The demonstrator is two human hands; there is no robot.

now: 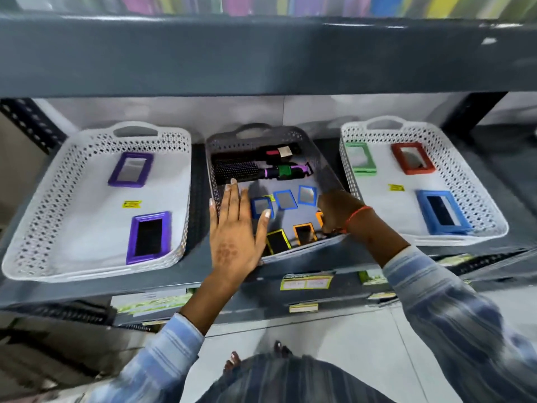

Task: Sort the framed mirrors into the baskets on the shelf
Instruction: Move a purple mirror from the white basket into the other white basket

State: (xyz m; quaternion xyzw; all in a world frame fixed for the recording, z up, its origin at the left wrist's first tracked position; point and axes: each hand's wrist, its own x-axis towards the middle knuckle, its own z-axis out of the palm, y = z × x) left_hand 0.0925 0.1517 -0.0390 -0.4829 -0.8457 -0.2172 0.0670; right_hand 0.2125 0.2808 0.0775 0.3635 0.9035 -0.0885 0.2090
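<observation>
Sorting small framed mirrors out of a grey middle basket [328,175] on a shelf [87,289].

Blue mirrors [286,199] lie just beyond both hands; an orange mirror [304,234] and a yellow mirror [278,242] lean by the near wall, between the hands. They look light, stiff and breakable, best gripped by the plastic frame edges, off the glass. The left hand [232,237] hovers flat, its digits spread, holding nothing. The right hand [338,209] curls down at the orange frames; whether it grips one cannot be told. Hairbrushes [241,170] crowd the far end. White baskets, the left basket [37,216] and the right basket [491,210], stand just beside with bare floor between their mirrors; the shelf above hangs low.
</observation>
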